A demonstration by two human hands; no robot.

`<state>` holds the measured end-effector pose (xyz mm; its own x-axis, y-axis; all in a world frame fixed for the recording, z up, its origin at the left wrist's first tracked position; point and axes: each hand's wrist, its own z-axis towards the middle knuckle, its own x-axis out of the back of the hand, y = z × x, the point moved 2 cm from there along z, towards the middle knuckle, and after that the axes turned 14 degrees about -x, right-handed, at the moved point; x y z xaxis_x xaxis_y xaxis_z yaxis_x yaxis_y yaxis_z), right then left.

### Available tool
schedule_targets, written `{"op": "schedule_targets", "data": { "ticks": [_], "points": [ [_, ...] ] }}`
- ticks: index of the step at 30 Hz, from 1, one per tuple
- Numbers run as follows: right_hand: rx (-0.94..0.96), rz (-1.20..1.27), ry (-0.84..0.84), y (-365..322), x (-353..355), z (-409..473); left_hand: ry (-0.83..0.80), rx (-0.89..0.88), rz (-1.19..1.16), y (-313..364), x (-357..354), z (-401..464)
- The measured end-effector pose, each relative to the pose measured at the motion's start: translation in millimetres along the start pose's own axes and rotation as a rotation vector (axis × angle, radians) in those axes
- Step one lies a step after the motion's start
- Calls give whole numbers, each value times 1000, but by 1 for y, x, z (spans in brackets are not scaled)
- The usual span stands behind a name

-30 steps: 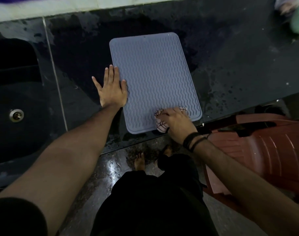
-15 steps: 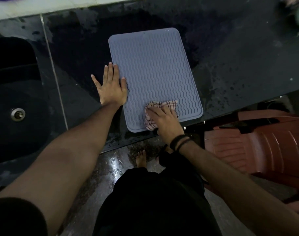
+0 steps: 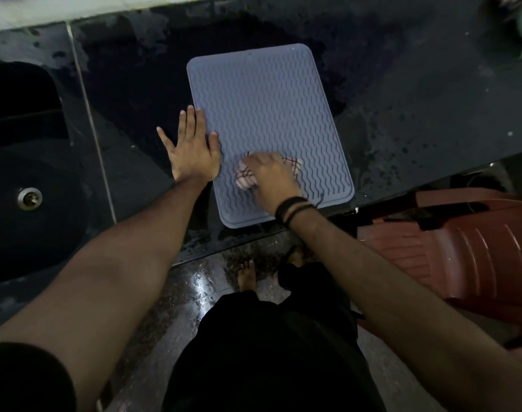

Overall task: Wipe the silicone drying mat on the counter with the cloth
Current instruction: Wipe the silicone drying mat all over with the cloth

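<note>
- The fingers (image 3: 255, 162) of the right hand (image 3: 271, 181) curl down over a bunched pale cloth with dark red check lines (image 3: 245, 179), pressing it onto the mat; the cloth shows on both sides of the hand.
- The fingers of the left hand (image 3: 191, 150) are spread flat and wide, holding nothing, palm down on the mat's left edge, with the thumb out over the bare stone.
- The blue-grey rectangular silicone drying mat with wavy ridges and rounded corners (image 3: 268, 108) lies flat on the dark, wet, speckled stone surface (image 3: 417, 99), its near edge close to the front lip.
- The cloth sits in the near-left part of the mat, just beside the left hand, though I cannot tell whether they touch.
- Two thin black bands (image 3: 292, 208) circle the right wrist.
- A dark sink basin with a round metal drain (image 3: 30, 198) is sunk into the surface well to the left of the mat.
- A reddish-brown plastic chair (image 3: 461, 248) stands to the right, below the surface edge.
- A bare foot (image 3: 247, 275) rests on the glossy wet floor (image 3: 191, 289) beneath the near edge.
</note>
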<state>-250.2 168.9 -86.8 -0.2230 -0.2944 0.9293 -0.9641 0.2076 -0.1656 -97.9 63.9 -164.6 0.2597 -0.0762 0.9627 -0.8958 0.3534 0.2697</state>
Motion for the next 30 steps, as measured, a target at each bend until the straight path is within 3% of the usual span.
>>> {"op": "schedule_targets", "data": {
  "ticks": [6, 11, 14, 18, 23, 30],
  "points": [
    [77, -89, 110, 16, -31, -52, -4, 7, 4, 1, 0, 0],
    [155, -143, -32, 35, -21, -78, 10, 6, -5, 2, 3, -1],
    [77, -125, -45, 54, 8, -68, 4, 10, 7, 2, 0, 0],
    [-80, -44, 152, 75, 42, -23, -4, 11, 19, 0, -1, 0],
    [-35, -86, 19, 52, 13, 3, -14, 22, 21, 1, -1, 0],
    [-12, -211, 74, 66, -18, -63, -8, 31, 16, 2, -1, 1]
  ]
}}
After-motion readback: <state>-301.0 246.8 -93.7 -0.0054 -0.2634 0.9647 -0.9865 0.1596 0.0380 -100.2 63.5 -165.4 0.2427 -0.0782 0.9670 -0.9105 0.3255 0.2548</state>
